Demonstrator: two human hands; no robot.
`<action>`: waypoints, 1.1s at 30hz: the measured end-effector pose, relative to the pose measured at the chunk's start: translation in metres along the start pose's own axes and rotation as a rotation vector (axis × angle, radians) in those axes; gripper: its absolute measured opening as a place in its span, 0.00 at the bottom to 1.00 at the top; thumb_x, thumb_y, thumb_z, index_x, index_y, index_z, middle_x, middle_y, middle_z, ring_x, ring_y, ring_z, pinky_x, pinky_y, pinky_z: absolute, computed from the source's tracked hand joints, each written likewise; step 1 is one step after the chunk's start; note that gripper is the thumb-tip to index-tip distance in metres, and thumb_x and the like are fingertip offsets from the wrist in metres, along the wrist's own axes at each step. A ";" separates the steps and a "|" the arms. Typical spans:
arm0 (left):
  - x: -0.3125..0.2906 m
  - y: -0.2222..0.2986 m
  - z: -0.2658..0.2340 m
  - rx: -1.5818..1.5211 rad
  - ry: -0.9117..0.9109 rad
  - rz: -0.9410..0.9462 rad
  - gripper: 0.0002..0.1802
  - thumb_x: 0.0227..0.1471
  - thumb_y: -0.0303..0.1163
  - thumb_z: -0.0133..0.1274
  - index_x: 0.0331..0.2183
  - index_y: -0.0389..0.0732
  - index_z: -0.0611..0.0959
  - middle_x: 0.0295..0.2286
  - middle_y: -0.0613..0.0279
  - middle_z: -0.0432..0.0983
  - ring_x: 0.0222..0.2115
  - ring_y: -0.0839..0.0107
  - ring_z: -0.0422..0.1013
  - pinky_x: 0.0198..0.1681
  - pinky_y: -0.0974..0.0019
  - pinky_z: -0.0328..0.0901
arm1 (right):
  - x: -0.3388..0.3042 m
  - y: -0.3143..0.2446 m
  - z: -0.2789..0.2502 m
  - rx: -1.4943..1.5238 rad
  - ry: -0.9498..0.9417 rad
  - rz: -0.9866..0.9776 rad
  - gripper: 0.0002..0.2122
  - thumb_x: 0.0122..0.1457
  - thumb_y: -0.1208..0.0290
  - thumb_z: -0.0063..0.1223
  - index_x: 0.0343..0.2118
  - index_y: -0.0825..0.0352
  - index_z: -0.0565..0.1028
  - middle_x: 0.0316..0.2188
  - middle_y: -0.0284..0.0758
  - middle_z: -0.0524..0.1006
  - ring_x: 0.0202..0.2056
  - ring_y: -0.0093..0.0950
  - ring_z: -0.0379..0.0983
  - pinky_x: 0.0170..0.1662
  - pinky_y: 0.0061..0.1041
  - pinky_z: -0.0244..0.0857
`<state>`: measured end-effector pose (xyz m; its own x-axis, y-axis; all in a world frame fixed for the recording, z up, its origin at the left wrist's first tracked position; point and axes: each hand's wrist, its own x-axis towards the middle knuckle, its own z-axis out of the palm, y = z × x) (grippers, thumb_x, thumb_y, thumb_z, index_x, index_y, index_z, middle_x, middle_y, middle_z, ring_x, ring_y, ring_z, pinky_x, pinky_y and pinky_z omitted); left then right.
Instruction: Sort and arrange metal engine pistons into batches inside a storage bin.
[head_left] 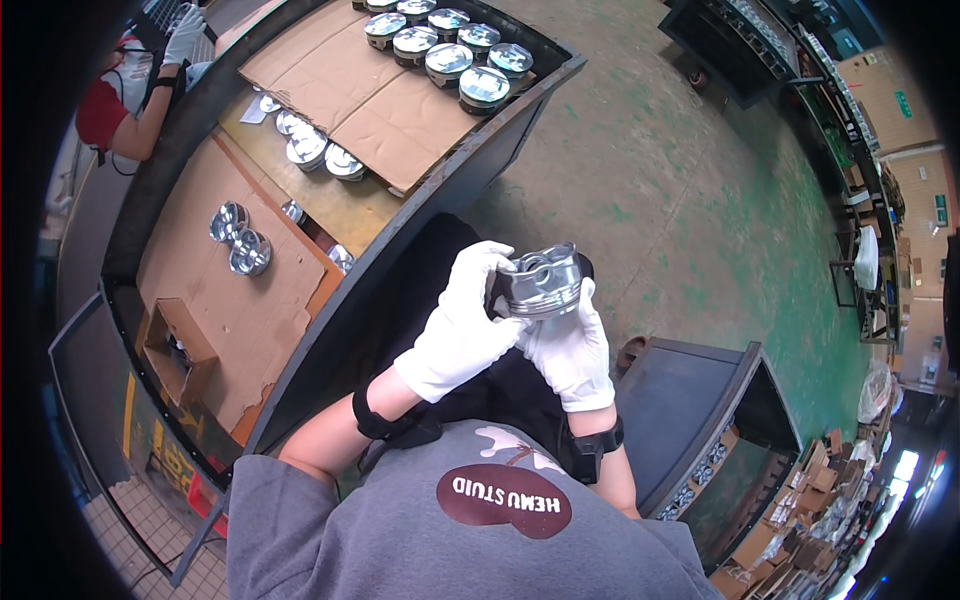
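Observation:
A shiny metal engine piston (543,284) is held up in front of my body between both white-gloved hands. My left hand (463,322) grips its left side, the fingers bent over the upper edge and the thumb low. Along the lower right side, my right hand (572,352) closes on it from below. Ring grooves run round the piston's lower part, and its cut-out skirt faces up. To the left, two more pistons (250,252) lie close together on a cardboard sheet (205,300) in a large dark metal bin.
The bin's dark rim (400,225) runs close by my left arm. Several pistons (448,62) stand in rows on an upper cardboard sheet (365,110). A small open cardboard box (180,350) sits in the bin. At right is a dark metal cabinet (680,395). Another person's arm (150,120) shows far left.

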<state>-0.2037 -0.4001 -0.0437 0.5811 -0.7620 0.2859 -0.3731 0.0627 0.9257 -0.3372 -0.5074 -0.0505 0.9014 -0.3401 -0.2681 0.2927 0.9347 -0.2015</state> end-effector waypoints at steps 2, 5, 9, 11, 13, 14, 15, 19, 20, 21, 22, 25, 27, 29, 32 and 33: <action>0.000 0.001 -0.001 0.066 -0.017 0.051 0.29 0.40 0.25 0.66 0.45 0.36 0.72 0.46 0.49 0.69 0.43 0.58 0.73 0.45 0.62 0.70 | -0.004 0.002 0.001 0.034 0.074 -0.077 0.23 0.65 0.60 0.50 0.59 0.63 0.64 0.59 0.45 0.66 0.55 0.50 0.68 0.57 0.53 0.66; 0.003 0.011 0.000 0.035 -0.005 0.056 0.28 0.39 0.25 0.67 0.43 0.37 0.72 0.47 0.48 0.69 0.43 0.55 0.73 0.46 0.61 0.70 | -0.002 0.002 0.002 0.151 -0.012 -0.065 0.22 0.64 0.58 0.50 0.58 0.62 0.66 0.58 0.45 0.67 0.55 0.50 0.68 0.57 0.54 0.65; 0.006 0.022 0.002 0.023 -0.023 0.100 0.31 0.36 0.25 0.72 0.43 0.39 0.73 0.49 0.47 0.69 0.49 0.55 0.71 0.48 0.60 0.70 | 0.004 0.003 0.010 0.247 0.077 0.098 0.22 0.64 0.55 0.50 0.57 0.61 0.68 0.56 0.41 0.71 0.54 0.43 0.70 0.56 0.48 0.66; 0.005 0.022 0.001 0.039 -0.016 0.099 0.31 0.36 0.25 0.71 0.43 0.39 0.73 0.49 0.47 0.69 0.49 0.54 0.71 0.48 0.60 0.70 | 0.006 0.006 0.012 0.272 0.159 0.133 0.21 0.64 0.54 0.51 0.56 0.60 0.70 0.54 0.38 0.73 0.53 0.37 0.71 0.54 0.44 0.69; 0.004 0.021 -0.001 0.055 -0.009 0.100 0.31 0.36 0.25 0.71 0.43 0.38 0.72 0.49 0.47 0.69 0.48 0.53 0.71 0.48 0.59 0.69 | 0.005 0.006 0.009 0.172 0.153 0.076 0.21 0.63 0.55 0.51 0.56 0.60 0.69 0.54 0.38 0.73 0.53 0.38 0.71 0.54 0.44 0.69; 0.004 0.020 -0.003 0.089 -0.005 0.093 0.31 0.36 0.24 0.70 0.43 0.38 0.72 0.49 0.46 0.69 0.48 0.52 0.71 0.49 0.59 0.69 | 0.005 0.006 0.010 0.071 0.146 0.013 0.22 0.63 0.55 0.51 0.56 0.61 0.69 0.55 0.38 0.72 0.53 0.39 0.71 0.54 0.45 0.69; 0.003 0.019 -0.005 0.123 -0.001 0.086 0.30 0.36 0.23 0.69 0.43 0.38 0.72 0.49 0.46 0.69 0.48 0.51 0.71 0.49 0.59 0.69 | 0.003 0.006 0.014 -0.037 0.063 -0.039 0.23 0.61 0.59 0.55 0.57 0.61 0.66 0.57 0.40 0.69 0.54 0.40 0.70 0.54 0.44 0.69; 0.000 0.006 -0.006 0.142 -0.022 -0.010 0.29 0.36 0.22 0.66 0.43 0.37 0.72 0.49 0.45 0.68 0.48 0.50 0.70 0.51 0.59 0.67 | 0.002 0.005 0.008 -0.541 0.144 -0.267 0.32 0.54 0.75 0.62 0.60 0.63 0.58 0.57 0.42 0.65 0.55 0.37 0.69 0.52 0.38 0.72; -0.001 0.003 -0.005 0.139 -0.026 -0.008 0.29 0.36 0.22 0.66 0.43 0.37 0.72 0.49 0.45 0.68 0.48 0.50 0.70 0.51 0.59 0.67 | 0.005 0.007 0.003 -0.702 0.210 -0.367 0.35 0.50 0.79 0.66 0.60 0.64 0.59 0.54 0.41 0.67 0.54 0.34 0.69 0.53 0.34 0.71; -0.001 0.001 -0.004 0.153 -0.036 -0.015 0.29 0.37 0.22 0.66 0.43 0.37 0.72 0.49 0.46 0.68 0.48 0.50 0.70 0.51 0.58 0.67 | 0.009 0.010 0.002 -0.899 0.204 -0.473 0.36 0.48 0.78 0.68 0.59 0.64 0.59 0.53 0.41 0.67 0.53 0.33 0.69 0.53 0.33 0.70; -0.001 -0.001 -0.003 0.168 -0.045 -0.023 0.29 0.37 0.22 0.66 0.44 0.36 0.72 0.49 0.46 0.68 0.48 0.51 0.70 0.51 0.58 0.67 | 0.011 0.013 0.001 -1.097 0.195 -0.578 0.37 0.46 0.77 0.71 0.59 0.64 0.59 0.52 0.41 0.68 0.52 0.32 0.69 0.54 0.32 0.69; -0.005 -0.010 0.002 0.177 -0.060 -0.038 0.33 0.39 0.23 0.66 0.49 0.36 0.71 0.50 0.46 0.68 0.50 0.51 0.69 0.53 0.58 0.66 | 0.009 0.018 0.005 -1.445 0.293 -0.741 0.38 0.42 0.70 0.75 0.55 0.66 0.62 0.49 0.41 0.69 0.49 0.33 0.70 0.52 0.33 0.67; -0.006 -0.013 0.005 0.175 -0.069 -0.044 0.34 0.39 0.24 0.66 0.50 0.36 0.71 0.51 0.46 0.67 0.51 0.50 0.69 0.54 0.58 0.66 | 0.009 0.021 0.004 -1.511 0.326 -0.775 0.38 0.42 0.70 0.75 0.55 0.66 0.62 0.48 0.41 0.69 0.49 0.34 0.70 0.52 0.33 0.67; -0.007 -0.015 0.007 0.204 -0.048 -0.063 0.32 0.43 0.27 0.63 0.52 0.35 0.72 0.52 0.45 0.66 0.50 0.50 0.70 0.52 0.59 0.68 | 0.009 0.021 0.005 -1.630 0.376 -0.832 0.37 0.41 0.68 0.75 0.54 0.66 0.62 0.47 0.42 0.69 0.47 0.37 0.71 0.51 0.35 0.66; -0.006 -0.013 0.005 0.242 -0.070 -0.065 0.33 0.44 0.27 0.63 0.53 0.35 0.71 0.54 0.45 0.65 0.50 0.49 0.70 0.52 0.60 0.68 | 0.009 0.019 0.006 -1.666 0.421 -0.853 0.37 0.42 0.69 0.75 0.53 0.66 0.62 0.47 0.42 0.69 0.46 0.36 0.71 0.50 0.35 0.66; -0.007 -0.014 0.005 0.237 -0.072 -0.064 0.33 0.44 0.27 0.63 0.53 0.35 0.71 0.54 0.45 0.65 0.50 0.49 0.70 0.52 0.60 0.68 | 0.010 0.019 0.005 -1.668 0.425 -0.854 0.37 0.42 0.69 0.75 0.53 0.66 0.62 0.47 0.42 0.69 0.46 0.36 0.71 0.50 0.35 0.66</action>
<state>-0.2063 -0.3993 -0.0596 0.5590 -0.8040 0.2026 -0.5018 -0.1335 0.8546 -0.3211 -0.4925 -0.0523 0.5042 -0.8266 0.2499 -0.2400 -0.4121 -0.8789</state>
